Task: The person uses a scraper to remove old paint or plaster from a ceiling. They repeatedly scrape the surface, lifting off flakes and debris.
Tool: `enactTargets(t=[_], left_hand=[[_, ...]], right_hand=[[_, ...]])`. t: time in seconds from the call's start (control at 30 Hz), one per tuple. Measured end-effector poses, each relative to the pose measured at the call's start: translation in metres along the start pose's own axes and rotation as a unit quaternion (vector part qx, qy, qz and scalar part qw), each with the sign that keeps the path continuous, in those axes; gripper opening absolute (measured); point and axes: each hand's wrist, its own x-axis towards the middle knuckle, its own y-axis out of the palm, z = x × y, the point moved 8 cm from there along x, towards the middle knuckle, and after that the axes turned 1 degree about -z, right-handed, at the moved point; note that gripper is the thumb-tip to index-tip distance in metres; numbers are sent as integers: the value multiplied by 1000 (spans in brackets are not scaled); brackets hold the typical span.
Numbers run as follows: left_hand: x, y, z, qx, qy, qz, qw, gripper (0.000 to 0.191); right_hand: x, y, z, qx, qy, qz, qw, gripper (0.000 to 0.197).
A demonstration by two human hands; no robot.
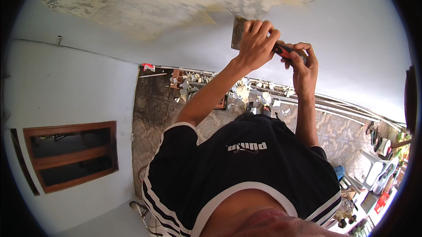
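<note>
A paint scraper with a wide metal blade (238, 33) and a black and red handle (284, 51) is in both hands. My left hand (258, 44) grips it where the blade meets the handle, the fingers folded over the blade's base. Around the handle's rear end curl the fingers and thumb of my right hand (305, 64). The blade lies against or very close to the pale wall (346, 45), just below the lower edge of a rough patch (165, 3) with its paint gone. Yellowish and grey layers show in that patch.
Paint flakes (242, 92) litter the tiled floor (211, 125) along the wall's foot, near a hollow brick (177, 78) and long thin strips (343, 113). To the left is a brown-framed window (75, 156). A white plastic chair (372, 169) stands at the right.
</note>
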Motion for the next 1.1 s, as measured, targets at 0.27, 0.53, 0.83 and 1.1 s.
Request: enactTargets(t=[0.27, 0.53, 0.83, 1.1], left_hand=[[1, 13, -23, 76, -55, -18, 995, 64], [-29, -7, 19, 32, -208, -113, 971, 88], [20, -66, 77, -22, -101, -458, 883, 26], [35, -88, 131, -227, -15, -279, 933, 28]], right_hand=[[-7, -16, -11, -24, 92, 96, 991, 36], [6, 43, 33, -348, -108, 101, 926, 26], [71, 184, 96, -110, -267, 320, 902, 15], [105, 238, 84, -58, -314, 312, 895, 28]])
